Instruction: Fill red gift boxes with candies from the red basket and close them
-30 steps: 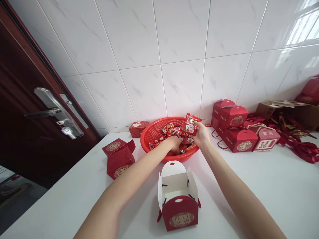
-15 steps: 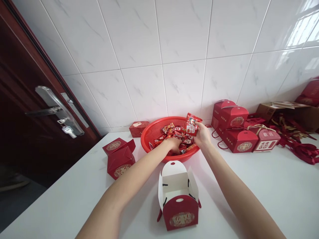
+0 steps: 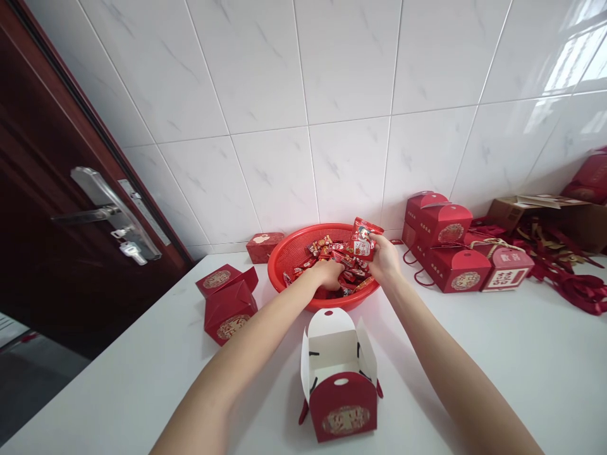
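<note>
My right hand (image 3: 385, 258) pinches a red candy packet (image 3: 364, 240) with a cartoon print, holding it over the right rim of a red plastic basket (image 3: 283, 254). Down among the wrapped candies (image 3: 342, 248) inside that basket is my left hand (image 3: 330, 274). Its fingers are curled into the pile, and their tips are partly hidden, so I cannot make out what lies between them. In front of the basket stands a red gift box (image 3: 346, 414) with its flaps up, showing a bare white inside.
Left of the basket is another red box (image 3: 230, 309), with a small red box (image 3: 264, 248) against the tiled wall. Several red boxes (image 3: 448, 237) are stacked at the right, near a cardboard carton (image 3: 569, 218) and dark red ribbons (image 3: 576, 287). A door handle (image 3: 109, 212) is at far left.
My left hand has shifted slightly within the candies. My right hand keeps hold of the packet almost in place. The view has tilted a little.
</note>
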The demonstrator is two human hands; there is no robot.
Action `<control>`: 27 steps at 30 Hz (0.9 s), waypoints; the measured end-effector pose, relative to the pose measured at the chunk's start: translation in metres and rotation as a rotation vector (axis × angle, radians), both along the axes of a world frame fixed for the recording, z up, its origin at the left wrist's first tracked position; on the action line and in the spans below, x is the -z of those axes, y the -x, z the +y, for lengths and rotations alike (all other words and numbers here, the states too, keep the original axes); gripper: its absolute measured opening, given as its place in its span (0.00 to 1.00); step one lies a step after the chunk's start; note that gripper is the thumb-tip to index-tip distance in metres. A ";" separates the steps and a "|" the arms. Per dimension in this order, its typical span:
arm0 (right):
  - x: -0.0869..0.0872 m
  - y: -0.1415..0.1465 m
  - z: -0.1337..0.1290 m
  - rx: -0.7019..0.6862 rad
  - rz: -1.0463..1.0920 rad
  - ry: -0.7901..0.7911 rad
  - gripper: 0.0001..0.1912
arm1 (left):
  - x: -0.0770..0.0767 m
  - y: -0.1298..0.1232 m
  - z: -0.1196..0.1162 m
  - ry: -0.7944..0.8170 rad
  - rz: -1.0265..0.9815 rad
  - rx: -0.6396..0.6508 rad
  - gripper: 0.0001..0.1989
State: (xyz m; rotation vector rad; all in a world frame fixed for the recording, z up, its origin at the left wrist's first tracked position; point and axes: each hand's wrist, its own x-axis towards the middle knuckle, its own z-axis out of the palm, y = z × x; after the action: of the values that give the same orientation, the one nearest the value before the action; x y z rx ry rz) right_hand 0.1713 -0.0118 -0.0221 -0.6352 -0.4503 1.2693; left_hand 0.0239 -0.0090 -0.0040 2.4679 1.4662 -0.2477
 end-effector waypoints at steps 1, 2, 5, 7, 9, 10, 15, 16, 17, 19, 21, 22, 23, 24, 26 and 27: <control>0.000 0.000 0.000 0.006 0.004 0.001 0.07 | -0.001 0.000 0.000 0.006 0.005 0.005 0.22; 0.000 0.001 0.000 0.014 0.008 0.004 0.06 | -0.002 0.000 -0.001 0.017 0.012 0.013 0.22; 0.001 0.002 0.000 0.030 0.003 0.010 0.07 | -0.002 0.001 0.000 0.061 0.011 0.040 0.27; 0.001 0.003 0.000 0.029 -0.001 0.001 0.08 | 0.000 0.001 0.001 0.085 0.003 0.051 0.31; 0.001 0.003 -0.001 0.027 0.003 -0.007 0.08 | 0.004 0.003 0.003 0.099 -0.010 0.058 0.33; 0.000 0.003 -0.001 0.024 0.002 -0.006 0.08 | 0.006 0.003 0.005 0.108 -0.020 0.063 0.33; -0.004 0.004 -0.005 0.020 -0.020 -0.007 0.08 | 0.012 0.002 0.009 0.145 -0.107 0.093 0.29; -0.006 0.004 -0.006 0.025 -0.018 -0.007 0.08 | 0.013 0.001 0.009 0.139 -0.132 0.092 0.30; -0.007 0.005 -0.007 0.030 -0.015 -0.005 0.08 | 0.013 0.000 0.009 0.129 -0.153 0.088 0.31; -0.008 0.006 -0.008 0.034 -0.010 0.009 0.07 | 0.015 -0.003 0.008 0.111 -0.173 0.076 0.33; -0.009 0.006 -0.009 0.034 -0.020 0.025 0.07 | 0.016 -0.005 0.008 0.106 -0.171 0.065 0.34; -0.009 0.005 -0.009 0.033 -0.032 0.026 0.07 | 0.017 -0.006 0.008 0.105 -0.171 0.067 0.34; -0.008 0.005 -0.009 0.031 -0.045 0.022 0.07 | 0.017 -0.006 0.008 0.104 -0.178 0.071 0.35; -0.008 0.005 -0.009 0.029 -0.056 0.014 0.07 | 0.018 -0.007 0.008 0.104 -0.191 0.075 0.36; -0.007 0.005 -0.008 0.028 -0.065 0.000 0.08 | 0.019 -0.007 0.008 0.106 -0.223 0.075 0.36; -0.007 0.005 -0.008 0.031 -0.061 -0.002 0.07 | 0.019 -0.008 0.008 0.109 -0.238 0.070 0.36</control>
State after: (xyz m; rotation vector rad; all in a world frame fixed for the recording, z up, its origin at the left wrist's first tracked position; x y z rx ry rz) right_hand 0.1665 -0.0201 -0.0152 -0.6784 -0.4907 1.2219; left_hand 0.0317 -0.0010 -0.0234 2.3704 1.2374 -0.0434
